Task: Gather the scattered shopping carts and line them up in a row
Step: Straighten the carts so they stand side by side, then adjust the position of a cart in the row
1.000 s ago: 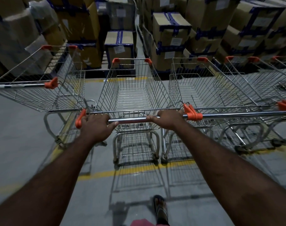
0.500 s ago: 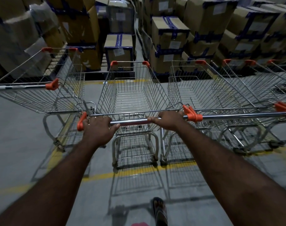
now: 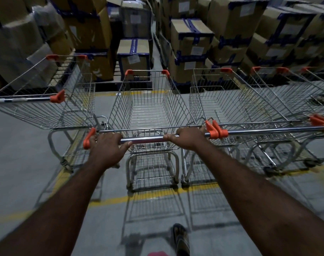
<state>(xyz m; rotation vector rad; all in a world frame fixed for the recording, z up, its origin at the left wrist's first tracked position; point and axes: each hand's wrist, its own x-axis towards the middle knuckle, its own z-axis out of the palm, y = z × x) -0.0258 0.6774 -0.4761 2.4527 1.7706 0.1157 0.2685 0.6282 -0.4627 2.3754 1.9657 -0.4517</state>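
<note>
Our left hand (image 3: 106, 146) curls over the left end of the handle bar (image 3: 146, 139), and our right hand (image 3: 188, 138) grips its right end. The middle cart (image 3: 150, 108) that we hold stands over a yellow floor line (image 3: 157, 194), just beside the right cart (image 3: 231, 108), their orange handle caps close together. The left cart (image 3: 46, 111) stands apart, farther off. Taped boxes (image 3: 190, 43) are stacked at the far side.

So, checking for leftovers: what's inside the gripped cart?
Only bare wire shows inside the middle cart. The left hand and right hand grip its handlebar, hiding bits of the rear wall.
</note>
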